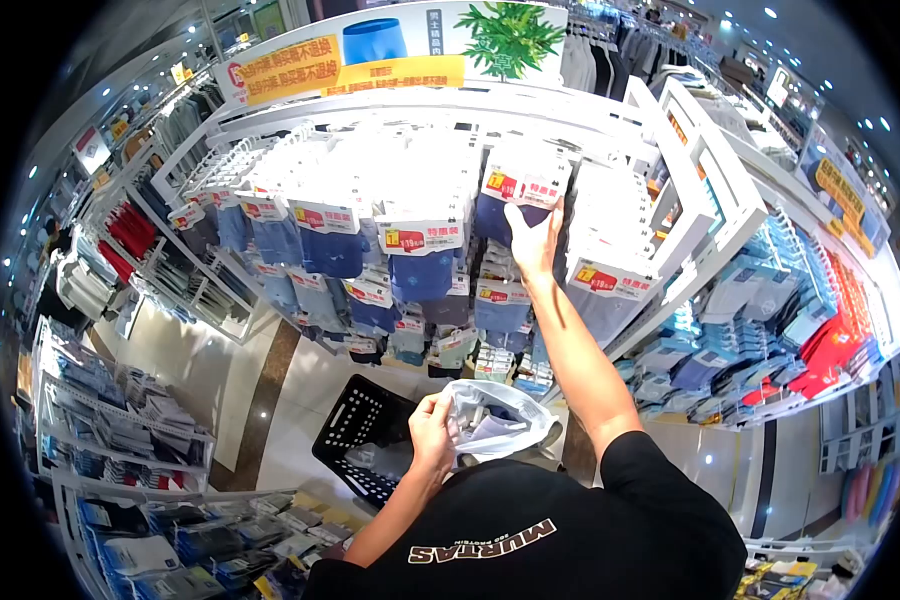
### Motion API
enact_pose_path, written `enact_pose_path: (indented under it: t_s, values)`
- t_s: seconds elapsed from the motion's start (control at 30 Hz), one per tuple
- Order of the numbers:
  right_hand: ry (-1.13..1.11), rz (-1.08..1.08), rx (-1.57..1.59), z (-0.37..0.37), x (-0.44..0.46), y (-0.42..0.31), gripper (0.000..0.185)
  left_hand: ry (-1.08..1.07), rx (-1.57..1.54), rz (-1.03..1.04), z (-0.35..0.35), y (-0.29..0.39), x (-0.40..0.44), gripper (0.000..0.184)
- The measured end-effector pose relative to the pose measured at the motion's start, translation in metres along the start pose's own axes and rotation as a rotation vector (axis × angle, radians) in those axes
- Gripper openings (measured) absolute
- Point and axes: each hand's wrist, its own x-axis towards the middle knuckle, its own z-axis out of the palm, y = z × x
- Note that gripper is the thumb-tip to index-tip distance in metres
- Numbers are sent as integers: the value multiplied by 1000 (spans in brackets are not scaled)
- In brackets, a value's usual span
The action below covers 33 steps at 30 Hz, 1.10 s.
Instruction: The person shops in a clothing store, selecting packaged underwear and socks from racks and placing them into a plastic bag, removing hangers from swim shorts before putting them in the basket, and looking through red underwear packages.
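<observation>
My right hand (536, 240) is raised to the display rack, with thumb and fingers closed around the lower edge of a pack of dark navy underwear (497, 218). That pack has a white card top with a red and yellow price label. Lower down, my left hand (431, 430) pinches the rim of a white plastic bag (515, 400). Grey and pale packaged items (490, 425) show inside the bag's open mouth. Beside the left hand stands a black perforated shopping basket (355, 425), with clear plastic visible in it.
Rows of hanging underwear packs (420, 270) fill the white rack around my right hand. Another rack of blue and red packs (770, 290) stands to the right. Shelves of packaged goods (120, 430) are at the left. A sign board (390, 50) tops the display.
</observation>
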Motion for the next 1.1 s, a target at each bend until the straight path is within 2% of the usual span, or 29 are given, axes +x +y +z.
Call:
enact_pose_path:
  t_s: [0.03, 0.07, 0.1, 0.17, 0.23, 0.33, 0.43, 0.47, 0.57, 0.63, 0.73, 0.77, 0.83, 0.93, 1.03, 1.1]
  values:
    - [18, -31, 78, 7, 6, 5, 97, 33, 21, 44, 7, 5, 3, 13]
    - [75, -37, 245, 13, 9, 10, 84, 65, 39, 85, 12, 9, 4, 13]
    - [16, 0, 226, -4, -1, 10, 78, 99, 14, 38, 16, -1, -19, 12]
    - [-46, 36, 287, -3, 7, 10, 67, 96, -7, 72, 13, 3, -13, 13]
    - [-53, 20, 446, -2, 1, -13, 48, 162, -22, 136, 15, -3, -4, 14]
    - [-123, 58, 496, -5, 5, -5, 34, 90, -45, 87, 10, 4, -4, 14]
    - [-161, -7, 357, -16, -1, -15, 33, 62, -65, 118, 13, 10, 3, 15]
    - [-198, 69, 341, -22, -7, -22, 43, 50, -58, 110, 11, 12, 5, 15]
    - [-169, 56, 339, -36, -35, -55, 43, 46, -88, 102, 21, 23, 7, 15]
    - [-182, -64, 482, -41, -50, -62, 35, 31, -97, 85, 26, 30, 8, 15]
    - [-242, 79, 542, -66, -79, -84, 22, 23, -110, 85, 33, 38, 10, 16]
    - [-260, 123, 523, -76, -89, -92, 23, 98, -121, 107, 44, 39, 10, 16]
    - [-286, 171, 490, -96, -102, -102, 25, 56, -132, 85, 42, 42, 11, 15]
    - [-348, 314, 560, -121, -111, -103, 29, 21, -128, 52, 47, 49, 9, 14]
    - [-298, 233, 480, -137, -114, -87, 31, -27, -135, -6, 53, 55, 6, 13]
    - [-361, 158, 333, -158, -109, -57, 35, -2, -65, -5, 58, 57, 12, 15]
